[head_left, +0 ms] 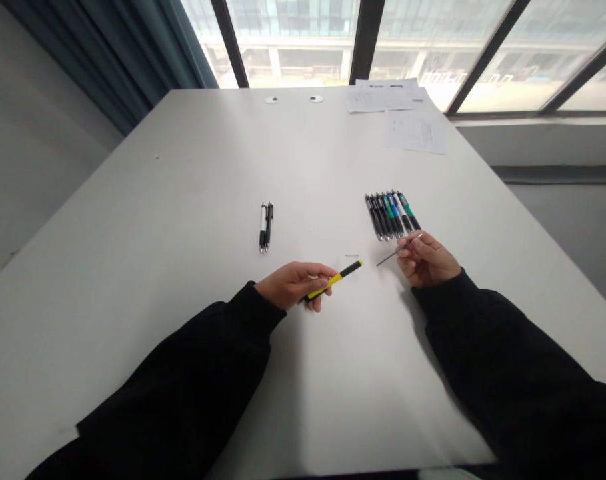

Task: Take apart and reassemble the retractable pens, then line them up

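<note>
My left hand (303, 283) is closed around a yellow and black pen barrel (335, 279), which tilts up to the right over the white table (333, 373). My right hand (425, 259) pinches a thin dark pen refill (390, 257) that slants down to the left. The refill and the barrel are apart. On the table just beyond the barrel's tip lies a small spring (351, 255). A row of several click pens (390, 215), with black, green, blue and white grips, lies side by side right beyond my right hand.
Two pens (266, 227), one white and black and one black, lie together left of centre. Printed papers (415, 130) rest at the far right of the table. Two white cable-hole covers (273, 100) sit near the back edge, below the windows. A dark curtain (133, 53) hangs at the left.
</note>
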Demonstrator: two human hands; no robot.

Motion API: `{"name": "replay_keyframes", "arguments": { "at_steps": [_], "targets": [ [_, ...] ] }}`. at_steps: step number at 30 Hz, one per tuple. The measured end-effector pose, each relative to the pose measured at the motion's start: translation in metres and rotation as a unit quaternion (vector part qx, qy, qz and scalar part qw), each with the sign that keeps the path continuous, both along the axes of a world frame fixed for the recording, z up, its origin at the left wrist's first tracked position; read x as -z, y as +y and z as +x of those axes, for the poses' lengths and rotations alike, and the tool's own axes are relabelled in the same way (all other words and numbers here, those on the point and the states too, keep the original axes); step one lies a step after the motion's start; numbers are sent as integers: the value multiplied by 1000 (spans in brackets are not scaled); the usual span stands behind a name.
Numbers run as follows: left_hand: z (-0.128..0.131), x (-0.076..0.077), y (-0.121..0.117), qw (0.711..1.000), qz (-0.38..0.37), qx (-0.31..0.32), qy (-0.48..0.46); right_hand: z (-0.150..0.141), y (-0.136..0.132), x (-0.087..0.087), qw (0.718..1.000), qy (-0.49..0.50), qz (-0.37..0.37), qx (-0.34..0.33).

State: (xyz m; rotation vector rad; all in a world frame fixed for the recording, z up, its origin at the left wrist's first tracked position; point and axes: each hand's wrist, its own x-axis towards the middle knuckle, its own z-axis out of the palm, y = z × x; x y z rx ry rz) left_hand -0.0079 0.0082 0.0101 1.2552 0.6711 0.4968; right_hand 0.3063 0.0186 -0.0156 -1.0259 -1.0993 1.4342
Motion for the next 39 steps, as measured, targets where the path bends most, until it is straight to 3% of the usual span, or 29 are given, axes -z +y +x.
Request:
{"name": "replay_keyframes", "arguments": {
  "at_steps": [18, 25, 28, 34, 39],
  "targets": [
    [0, 7, 1, 998, 29, 52, 20, -13, 1, -6, 988, 110, -111, -3],
    [5, 4, -2, 999, 30, -4, 19, -28, -12, -23, 992, 110, -43, 32],
    [7, 1, -3, 999, 33, -24, 24, -42, -24, -31, 997, 64, 11, 28],
    [7, 4, -2, 999, 23, -5, 28, -62, -41, -34, 997, -49, 56, -32],
    [7, 6, -2, 999, 25, -6, 32, -57, -39, -33, 996, -56, 69, -5]
  ]
}}
